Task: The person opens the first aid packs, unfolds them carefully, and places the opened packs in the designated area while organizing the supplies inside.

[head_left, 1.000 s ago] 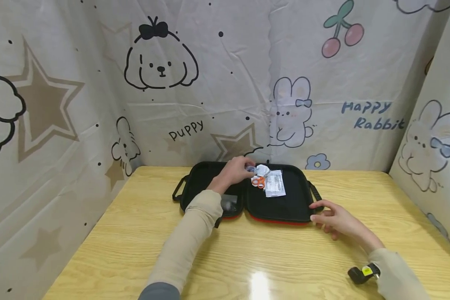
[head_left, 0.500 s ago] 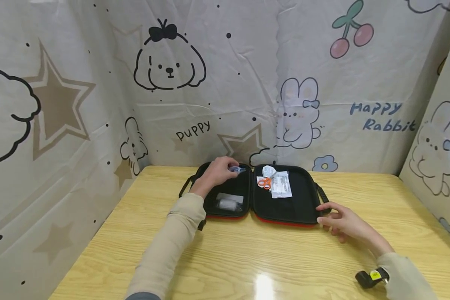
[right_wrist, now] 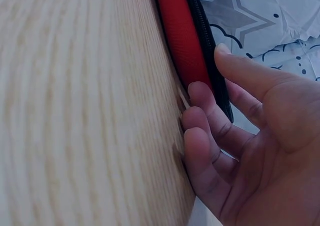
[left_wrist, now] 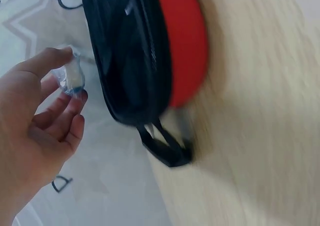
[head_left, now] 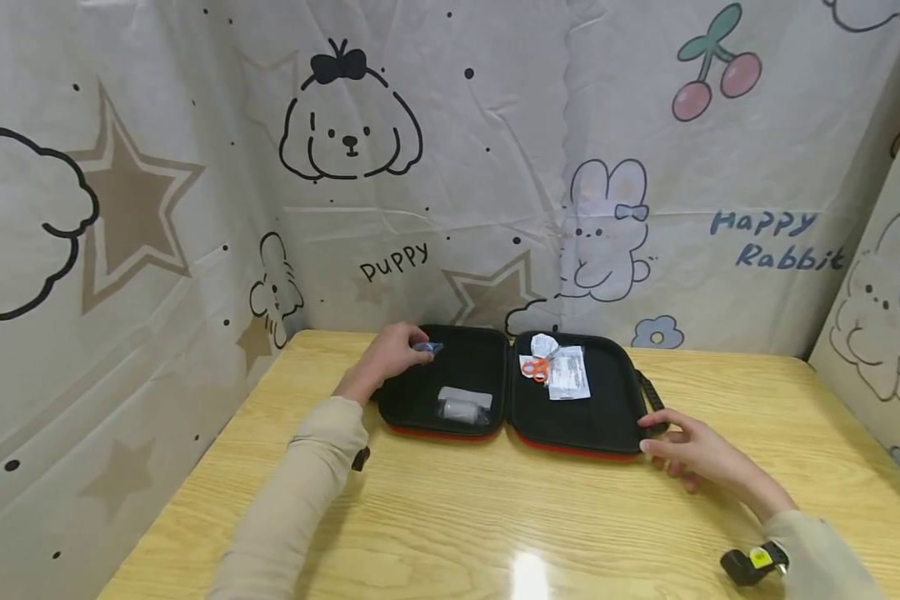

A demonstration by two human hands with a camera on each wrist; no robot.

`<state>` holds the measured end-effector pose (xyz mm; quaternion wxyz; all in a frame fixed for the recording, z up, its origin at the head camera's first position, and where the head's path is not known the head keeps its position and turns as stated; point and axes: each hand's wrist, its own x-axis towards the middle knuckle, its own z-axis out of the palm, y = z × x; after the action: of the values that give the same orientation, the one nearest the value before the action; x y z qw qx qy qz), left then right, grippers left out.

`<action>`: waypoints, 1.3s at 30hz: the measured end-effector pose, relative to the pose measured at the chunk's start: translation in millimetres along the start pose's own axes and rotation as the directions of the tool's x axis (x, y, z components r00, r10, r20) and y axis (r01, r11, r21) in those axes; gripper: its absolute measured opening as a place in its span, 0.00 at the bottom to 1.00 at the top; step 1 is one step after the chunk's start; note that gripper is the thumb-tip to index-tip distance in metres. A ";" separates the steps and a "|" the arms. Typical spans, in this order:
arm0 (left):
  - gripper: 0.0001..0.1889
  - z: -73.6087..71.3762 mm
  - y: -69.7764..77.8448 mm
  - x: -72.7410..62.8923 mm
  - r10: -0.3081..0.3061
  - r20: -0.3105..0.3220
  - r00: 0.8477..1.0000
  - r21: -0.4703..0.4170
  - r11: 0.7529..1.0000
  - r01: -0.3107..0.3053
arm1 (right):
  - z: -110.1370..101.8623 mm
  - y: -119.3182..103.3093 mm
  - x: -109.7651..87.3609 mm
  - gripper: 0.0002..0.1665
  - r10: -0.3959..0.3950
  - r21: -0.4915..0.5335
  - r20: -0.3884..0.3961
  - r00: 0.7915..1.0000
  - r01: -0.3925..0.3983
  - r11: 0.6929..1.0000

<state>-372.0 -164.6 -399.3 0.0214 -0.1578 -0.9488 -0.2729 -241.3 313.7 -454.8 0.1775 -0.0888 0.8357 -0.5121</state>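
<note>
A black zip case (head_left: 607,408) with a red outside lies unfolded flat at the back of the table. Over its left half, my left hand (head_left: 392,352) pinches a small clear-wrapped packet (left_wrist: 75,76), white with a blue end, between thumb and fingers. In the left wrist view the packet is apart from the case's side. My right hand (head_left: 693,450) grips the case's front right corner, thumb on the black rim and fingers curled against the red side. A white roll in a clear bag (head_left: 462,408) lies in the left half. Orange-handled scissors (head_left: 536,369) lie in the right half.
Beside the scissors are a white printed sachet (head_left: 568,373) and a crumpled white packet (head_left: 544,346). Carry handles stick out at both ends, the right one (head_left: 651,392) near my right hand. A printed curtain (head_left: 495,167) hangs right behind the wooden table (head_left: 450,508).
My left hand has moved left with the packet, from the case's middle to over the left half's far left side, uncovering the bagged roll. The right hand stays at its corner.
</note>
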 end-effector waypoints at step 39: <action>0.19 29.3 -10.8 -4.6 -0.034 0.079 0.996 -0.084 0.996 0.040 | -0.5 1.8 0.2 0.33 -0.003 -0.012 -0.007 1.000 0.003 1.000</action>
<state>-369.6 -159.3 -430.3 -0.0274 -0.1515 -0.9390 -0.3074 -241.6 314.9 -456.3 0.1734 -0.0893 0.8391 -0.5078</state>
